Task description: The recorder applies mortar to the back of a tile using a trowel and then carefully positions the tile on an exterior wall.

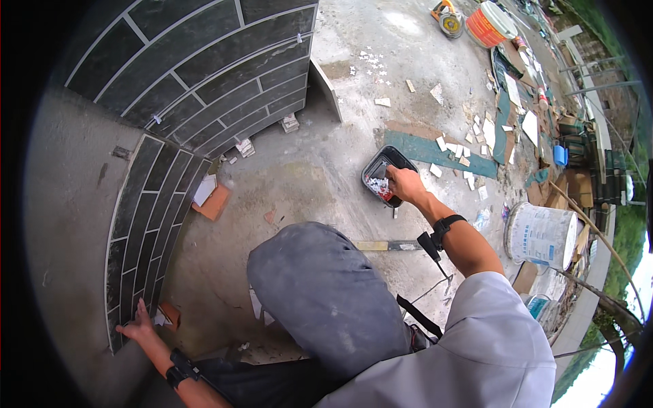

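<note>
My right hand [400, 181] reaches into a black plastic tub [376, 162] holding small white pieces and red ones [376, 185]; its fingers are bent, their tips partly hidden among the contents. At the lower left, my left hand [139, 325] rests against the bottom of a dark tiled wall section [146, 224], fingers apart. A larger wall of dark tiles with pale joints [197, 58] rises above it, with small clips [157, 120] on one joint and stacked pale pieces [243, 148] at its foot.
My bent knee [309, 285] is between my hands. Brick-orange boards [214, 200] lie by the left wall. Scattered offcuts [454, 147], a cutting tool [449, 20], an orange-labelled bucket [488, 26], a white bucket [541, 234] and a long stick [592, 234] are to the right.
</note>
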A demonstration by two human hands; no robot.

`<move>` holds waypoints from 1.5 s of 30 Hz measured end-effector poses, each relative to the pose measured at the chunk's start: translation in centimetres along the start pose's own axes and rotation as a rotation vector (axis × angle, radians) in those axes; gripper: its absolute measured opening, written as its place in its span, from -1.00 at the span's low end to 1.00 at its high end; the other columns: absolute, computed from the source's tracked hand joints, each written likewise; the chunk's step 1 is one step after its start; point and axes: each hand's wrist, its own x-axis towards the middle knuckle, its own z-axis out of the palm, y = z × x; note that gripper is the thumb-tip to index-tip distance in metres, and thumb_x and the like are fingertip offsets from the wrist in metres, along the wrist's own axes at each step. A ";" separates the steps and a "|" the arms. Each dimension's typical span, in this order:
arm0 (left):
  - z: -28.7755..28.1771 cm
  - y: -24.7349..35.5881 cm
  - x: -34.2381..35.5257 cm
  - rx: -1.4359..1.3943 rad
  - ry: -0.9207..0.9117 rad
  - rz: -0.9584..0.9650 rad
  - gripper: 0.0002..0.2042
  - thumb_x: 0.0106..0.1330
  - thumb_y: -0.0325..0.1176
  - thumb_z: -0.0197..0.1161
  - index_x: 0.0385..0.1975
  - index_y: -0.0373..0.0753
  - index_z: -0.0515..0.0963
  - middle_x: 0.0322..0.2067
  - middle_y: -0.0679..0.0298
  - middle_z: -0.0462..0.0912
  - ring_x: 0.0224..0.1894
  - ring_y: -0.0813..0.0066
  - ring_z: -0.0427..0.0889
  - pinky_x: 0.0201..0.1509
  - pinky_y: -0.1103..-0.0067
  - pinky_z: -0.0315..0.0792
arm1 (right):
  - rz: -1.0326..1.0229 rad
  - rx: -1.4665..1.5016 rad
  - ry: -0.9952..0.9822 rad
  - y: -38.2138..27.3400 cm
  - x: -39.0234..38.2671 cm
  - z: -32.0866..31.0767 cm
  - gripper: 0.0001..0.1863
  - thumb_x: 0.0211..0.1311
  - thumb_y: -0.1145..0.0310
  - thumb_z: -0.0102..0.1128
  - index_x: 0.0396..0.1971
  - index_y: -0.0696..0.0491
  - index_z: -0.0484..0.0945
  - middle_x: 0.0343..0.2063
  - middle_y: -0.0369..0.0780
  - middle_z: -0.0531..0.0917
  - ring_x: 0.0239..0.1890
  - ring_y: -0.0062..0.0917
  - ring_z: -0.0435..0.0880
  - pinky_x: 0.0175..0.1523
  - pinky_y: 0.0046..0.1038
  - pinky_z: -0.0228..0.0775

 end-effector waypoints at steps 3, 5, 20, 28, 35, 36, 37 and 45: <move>0.8 -1.2 -0.2 0.011 0.038 0.040 -0.03 0.27 0.30 -0.05 0.39 -0.09 -0.50 0.43 0.22 -0.49 0.47 0.10 -0.36 0.37 -0.07 0.00 | -0.221 -0.085 0.104 2.2 -0.4 0.4 -0.82 0.00 0.44 0.11 -0.32 0.00 0.52 -0.51 -0.07 0.63 -0.35 -0.12 0.64 -0.27 -0.15 0.45; 0.7 -1.4 0.3 0.007 0.032 0.032 -0.02 0.26 0.30 -0.04 0.39 -0.07 -0.52 0.43 0.24 -0.51 0.47 0.11 -0.36 0.36 -0.07 0.00 | -0.150 -0.057 0.069 3.1 -0.2 0.0 -0.83 0.00 0.45 0.11 -0.33 0.00 0.53 -0.50 -0.08 0.64 -0.34 -0.13 0.64 -0.25 -0.16 0.46; 0.6 -2.4 -0.5 0.010 0.021 0.050 0.04 0.18 0.36 0.03 0.39 0.01 -0.51 0.43 0.21 -0.53 0.48 0.15 -0.36 0.43 0.09 -0.08 | -0.446 -0.654 -0.322 0.6 0.7 1.6 -0.86 0.04 0.41 0.10 -0.52 0.03 0.66 -0.47 -0.12 0.69 -0.35 -0.26 0.71 -0.27 -0.28 0.53; -0.1 -7.4 -3.1 0.236 -0.065 -0.129 0.00 0.23 0.42 -0.20 0.40 -0.22 -0.42 0.43 0.02 -0.33 0.47 0.07 -0.28 0.46 0.17 -0.23 | -0.286 -0.438 -0.192 -1.0 0.0 0.4 -0.85 -0.07 0.33 0.19 -0.54 0.08 0.63 -0.55 -0.03 0.63 -0.40 -0.12 0.65 -0.29 -0.18 0.48; 5.4 -16.2 -12.7 1.106 -0.959 -0.189 -0.48 0.44 -0.07 -0.01 0.19 -0.39 0.32 0.03 0.04 0.53 0.07 0.33 0.51 0.16 0.47 0.38 | -0.226 0.464 -0.201 -14.6 -2.5 -7.6 -0.84 0.07 0.34 0.19 -0.50 0.13 0.60 -0.66 -0.20 0.58 -0.58 -0.53 0.56 -0.41 -0.45 0.38; 6.0 -16.8 -14.3 1.114 -1.038 -0.187 -0.51 0.42 -0.14 0.04 0.18 -0.40 0.33 0.01 0.06 0.54 0.04 0.36 0.52 0.15 0.48 0.39 | -0.299 0.539 -0.257 -18.4 -3.3 -9.1 -0.85 0.11 0.36 0.18 -0.49 0.14 0.60 -0.65 -0.24 0.57 -0.58 -0.59 0.53 -0.43 -0.49 0.35; 6.3 -17.6 -15.9 1.119 -1.119 -0.192 -0.54 0.41 -0.21 0.08 0.17 -0.41 0.33 -0.01 0.07 0.56 0.02 0.38 0.54 0.14 0.48 0.39 | -0.367 0.611 -0.312 -22.2 -4.2 -10.8 -0.85 0.14 0.38 0.16 -0.49 0.15 0.59 -0.65 -0.29 0.56 -0.58 -0.65 0.49 -0.44 -0.53 0.33; 6.9 -19.3 -20.6 0.893 -1.345 -0.221 -0.66 0.40 -0.30 0.09 0.00 -0.46 0.44 -0.21 0.12 0.65 -0.19 0.46 0.63 -0.10 0.55 0.52 | -0.505 0.883 -0.517 -34.6 -6.7 -11.5 -0.84 0.24 0.35 0.22 -0.41 0.14 0.54 -0.64 -0.37 0.56 -0.58 -0.76 0.46 -0.48 -0.61 0.25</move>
